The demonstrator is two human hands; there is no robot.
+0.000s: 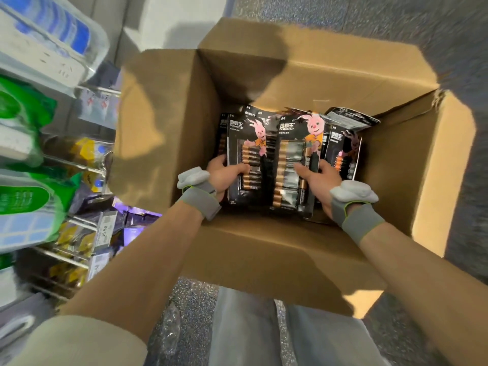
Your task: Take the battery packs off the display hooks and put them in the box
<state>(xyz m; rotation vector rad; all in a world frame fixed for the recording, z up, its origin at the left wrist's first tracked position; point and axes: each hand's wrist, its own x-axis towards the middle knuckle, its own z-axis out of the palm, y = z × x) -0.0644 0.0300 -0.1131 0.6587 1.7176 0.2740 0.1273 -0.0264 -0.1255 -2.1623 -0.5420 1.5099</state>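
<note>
An open cardboard box [295, 83] stands on the floor below me. Inside lie several black battery packs with a pink rabbit printed on them. My left hand [224, 175] grips the left pack [248, 165] by its left edge, thumb across the front. My right hand [318, 180] grips the larger pack [293, 170] beside it, thumb over the batteries. Both packs sit low inside the box, on top of other packs [343, 151]. Both wrists wear grey bands with a white device.
At left, display shelves and hooks [79, 167] carry green pouches [23, 196], a white power strip [50, 59] and price tags [105, 228]. The box's flaps stand open on all sides. Grey speckled floor surrounds the box; my legs show below.
</note>
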